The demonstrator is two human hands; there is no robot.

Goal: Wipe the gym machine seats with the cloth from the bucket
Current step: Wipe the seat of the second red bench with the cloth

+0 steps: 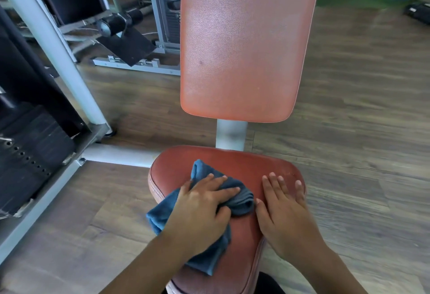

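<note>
**benchrat:** Left hand [204,203] pressed flat on the blue cloth [209,203], fingers spread, pinning rather than gripping. Cloth bunched on the left half of the red seat [244,163], one corner hanging off the left edge. Right hand [282,203] open and flat on the bare vinyl just beside the cloth, holding nothing. No bucket in view.

**mopguy:** Biggest risk, probably: bunched-up cloth only touching a narrow strip, so streaks and missed patches near the far right edge. Hanging corner could snag or drag the whole thing off toward the wooden floor [360,107] on a hard sweep left.

**benchrat:** Also a bare palm parked on vinyl, likely leaving prints on the freshly wiped part. And backrest [244,44] easy to skip entirely.
</note>
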